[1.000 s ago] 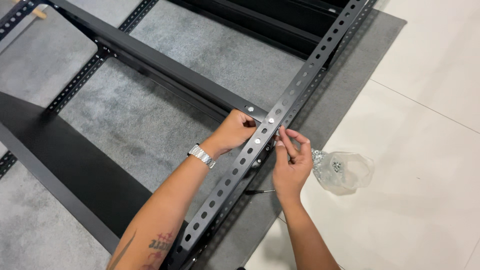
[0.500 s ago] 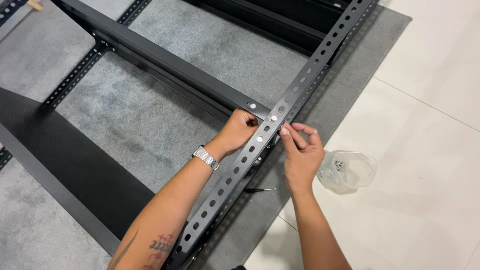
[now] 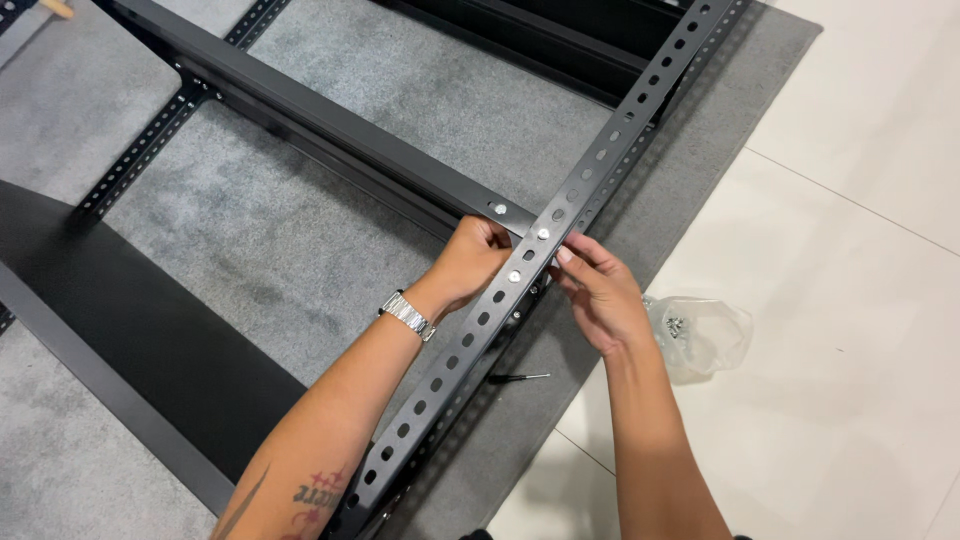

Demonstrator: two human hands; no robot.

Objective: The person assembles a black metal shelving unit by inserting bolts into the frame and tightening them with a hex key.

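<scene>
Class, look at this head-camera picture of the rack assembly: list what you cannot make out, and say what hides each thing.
1. Left hand fingertips: head view, curled behind the upright.
2. Whether the right hand pinches a bolt: too small, covered by its fingers.
3. Contents of the bag: too small to tell apart.
4. Tool on the mat: partly hidden under the upright.
5. Upright's ends: cut off by the picture's edges.

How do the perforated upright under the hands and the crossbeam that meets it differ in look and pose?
The perforated upright shows holes all along its face; the crossbeam has a plain face, with a silver bolt only near its end. The perforated upright runs from lower left to upper right; the crossbeam runs from upper left down to the joint. The left hand and right hand flank the perforated upright, not the crossbeam. Both are black metal lying on the grey carpet.
</scene>
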